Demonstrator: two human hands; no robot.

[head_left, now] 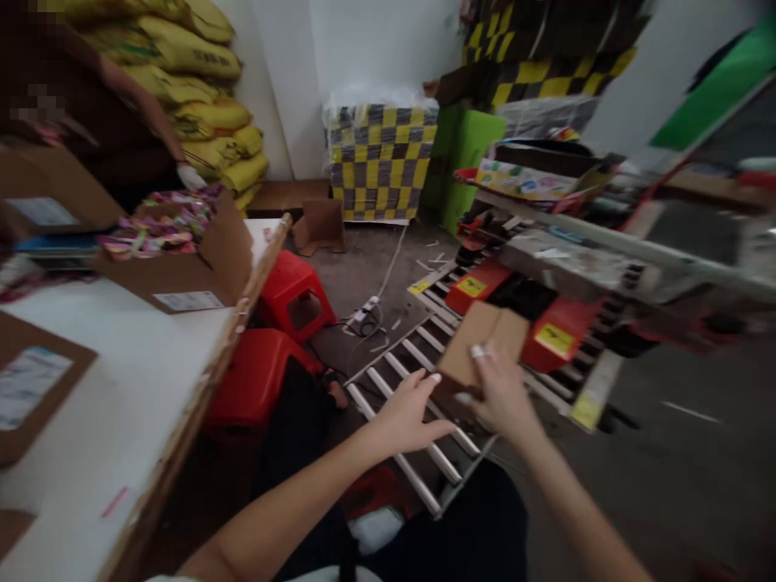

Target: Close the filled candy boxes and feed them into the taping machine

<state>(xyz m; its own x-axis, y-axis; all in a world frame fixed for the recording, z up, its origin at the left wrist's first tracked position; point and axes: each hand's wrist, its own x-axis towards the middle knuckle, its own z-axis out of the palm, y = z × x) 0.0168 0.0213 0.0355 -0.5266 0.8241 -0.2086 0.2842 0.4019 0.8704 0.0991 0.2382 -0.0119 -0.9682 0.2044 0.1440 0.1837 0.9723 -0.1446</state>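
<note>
A closed cardboard box point(482, 339) sits on the metal roller conveyor point(418, 360), at the mouth of a carton sealing machine with red side guides point(549, 339). My right hand point(500, 392) is on the box's near end, fingers over the top edge and thumb lower down. Just left of the box is my left hand point(406, 416), open above the rollers, its thumb and fingers apart and nothing in it. White coverings show on some fingertips. The underside of the box is hidden.
On the left, a white table point(127, 356) bears an open carton point(206, 267) of pink wrapped packets. Red stools point(255, 380) stand beside it. A co-worker's gloved hand point(191, 175) shows behind the carton. A power strip point(364, 311) and cord lie on the floor.
</note>
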